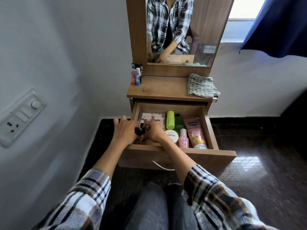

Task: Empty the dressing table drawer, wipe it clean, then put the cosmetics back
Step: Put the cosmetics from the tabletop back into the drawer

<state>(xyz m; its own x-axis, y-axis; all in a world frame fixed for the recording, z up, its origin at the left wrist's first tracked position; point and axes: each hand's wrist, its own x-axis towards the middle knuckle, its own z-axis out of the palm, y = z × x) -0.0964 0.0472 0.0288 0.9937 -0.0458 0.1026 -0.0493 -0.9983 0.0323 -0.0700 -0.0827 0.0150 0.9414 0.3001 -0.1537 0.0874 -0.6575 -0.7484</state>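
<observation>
Bedroom: mirrored dressing table point(166, 90), cosmetics point(196, 132).

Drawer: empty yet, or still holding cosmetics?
Still holding cosmetics. The open drawer holds a green bottle, pink tube and white jar.

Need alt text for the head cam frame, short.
Both hands, left hand and right hand, reach into the open drawer of a wooden dressing table, holding a small black item between them. The drawer still holds bottles, a jar and a pink tube; a folded cloth lies on the tabletop.
</observation>
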